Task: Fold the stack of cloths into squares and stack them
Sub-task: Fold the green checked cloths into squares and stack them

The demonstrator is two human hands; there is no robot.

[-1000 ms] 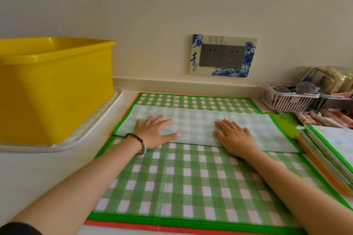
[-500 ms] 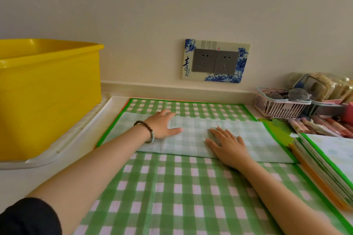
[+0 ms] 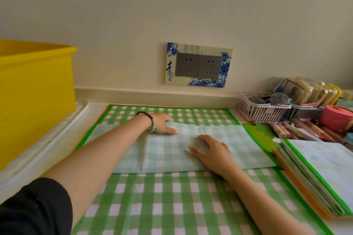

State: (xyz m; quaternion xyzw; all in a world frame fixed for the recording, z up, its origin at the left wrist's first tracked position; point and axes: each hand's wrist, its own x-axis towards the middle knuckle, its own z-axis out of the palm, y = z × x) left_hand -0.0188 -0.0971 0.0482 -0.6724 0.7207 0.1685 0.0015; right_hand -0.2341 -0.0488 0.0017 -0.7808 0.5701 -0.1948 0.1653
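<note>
A green-and-pink checked cloth (image 3: pixel 172 204) lies spread on the counter. Its pale underside forms a folded strip (image 3: pixel 246 150) across the middle. My left hand (image 3: pixel 162 123), with a bead bracelet on the wrist, rests on the strip's far edge, thumb stretched to the right; its fingertips are hidden. My right hand (image 3: pixel 211 149) presses on the strip's centre with the fingers spread and slightly arched. A stack of folded cloths (image 3: pixel 315 175) with green and orange borders sits at the right edge.
A yellow tub (image 3: pixel 36 89) stands on a white tray (image 3: pixel 47 149) at the left. At the back right are a pink basket (image 3: pixel 263 109), pens (image 3: pixel 298 129) and containers. A wall socket (image 3: pixel 198 65) faces me.
My left hand slid right along the strip toward its far edge. My right hand stayed near the middle, its fingers now slightly arched. The view shifted right.
</note>
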